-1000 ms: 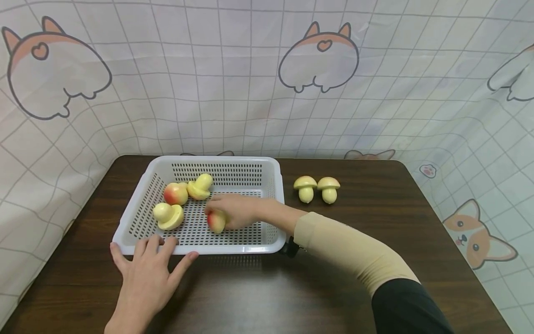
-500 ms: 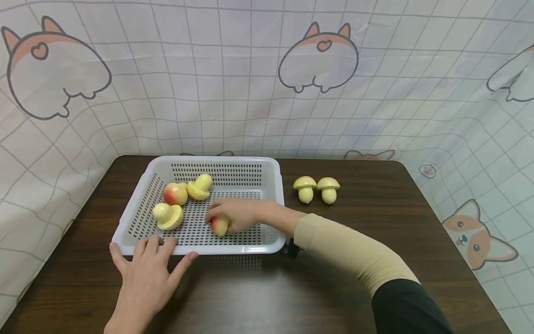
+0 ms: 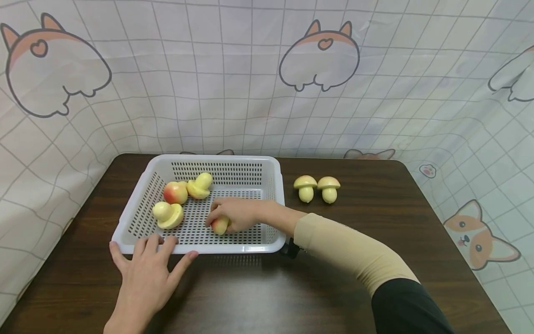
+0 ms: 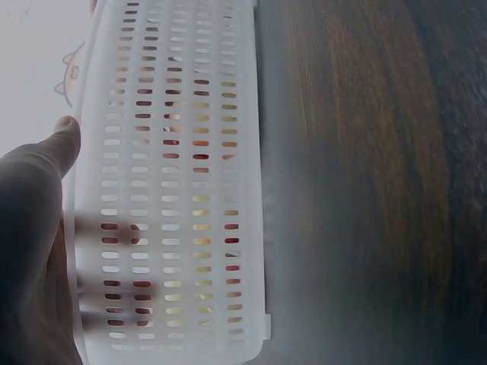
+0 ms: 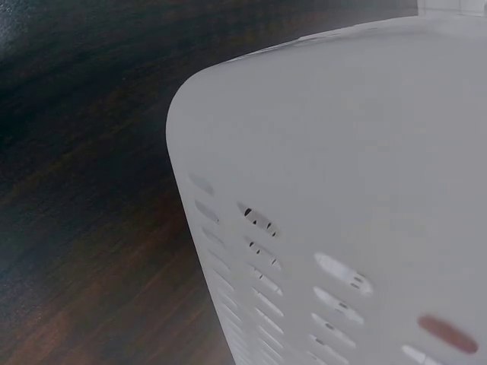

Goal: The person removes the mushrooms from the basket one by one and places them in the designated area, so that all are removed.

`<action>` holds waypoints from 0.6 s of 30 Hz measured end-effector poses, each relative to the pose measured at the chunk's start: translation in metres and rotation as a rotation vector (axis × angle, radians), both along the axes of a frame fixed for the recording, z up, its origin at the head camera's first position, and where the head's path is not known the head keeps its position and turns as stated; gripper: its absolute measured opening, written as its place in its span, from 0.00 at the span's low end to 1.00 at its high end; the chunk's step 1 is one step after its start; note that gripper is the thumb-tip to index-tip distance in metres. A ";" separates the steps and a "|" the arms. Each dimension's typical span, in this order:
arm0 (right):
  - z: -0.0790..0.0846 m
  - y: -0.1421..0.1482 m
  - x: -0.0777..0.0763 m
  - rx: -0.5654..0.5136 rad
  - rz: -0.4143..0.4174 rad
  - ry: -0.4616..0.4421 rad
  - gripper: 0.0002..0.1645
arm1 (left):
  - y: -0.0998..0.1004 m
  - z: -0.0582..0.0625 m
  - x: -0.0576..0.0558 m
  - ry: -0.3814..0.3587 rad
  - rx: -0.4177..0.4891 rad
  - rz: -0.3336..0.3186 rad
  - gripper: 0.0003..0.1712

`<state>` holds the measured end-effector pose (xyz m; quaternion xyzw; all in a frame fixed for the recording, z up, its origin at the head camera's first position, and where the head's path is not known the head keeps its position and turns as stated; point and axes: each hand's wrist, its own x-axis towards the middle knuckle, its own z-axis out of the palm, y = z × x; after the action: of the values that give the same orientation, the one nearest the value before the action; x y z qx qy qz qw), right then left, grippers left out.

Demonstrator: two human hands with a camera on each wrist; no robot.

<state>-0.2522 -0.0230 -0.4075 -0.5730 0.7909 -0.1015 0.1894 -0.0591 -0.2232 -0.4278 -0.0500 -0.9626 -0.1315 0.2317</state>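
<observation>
In the head view, a white perforated plastic basket [image 3: 273,185] stands on the table. My right hand [image 3: 238,214] reaches inside it and grips a red-and-yellow toy mushroom [image 3: 219,225] low over the basket floor. The hand partly covers that mushroom. My left hand [image 3: 146,276] has its fingers hooked over the front-left rim, thumb spread to the right. In the left wrist view, the thumb [image 4: 67,133] lies at the rim, and finger shadows show through the slotted wall. Along the basket's left side lie three more mushrooms: an upper one [image 3: 200,186], a reddish one [image 3: 174,192] and a lower one [image 3: 168,215].
Two toy mushrooms [image 3: 305,188] stand side by side, caps up, right of the basket on the dark wooden table [image 3: 354,222]. A white gridded cloth [image 3: 233,93] with dog drawings hangs behind and beside the table. The right wrist view shows mostly the basket's outer wall [image 5: 342,152].
The mushroom in my right hand has shifted slightly right and turned, so less of its red side shows. My left hand and the other mushrooms stay where they were.
</observation>
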 end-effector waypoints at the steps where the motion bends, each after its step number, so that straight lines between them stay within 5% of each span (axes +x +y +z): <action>1: 0.000 0.000 0.000 0.000 -0.003 -0.001 0.30 | 0.000 0.000 0.000 -0.001 0.000 0.000 0.33; 18: 0.005 0.004 0.001 -0.025 -0.038 -0.060 0.29 | 0.000 0.000 0.000 -0.008 0.006 0.005 0.33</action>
<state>-0.2515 -0.0194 -0.4022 -0.5568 0.7943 -0.1320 0.2040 -0.0587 -0.2228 -0.4282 -0.0463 -0.9632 -0.1340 0.2284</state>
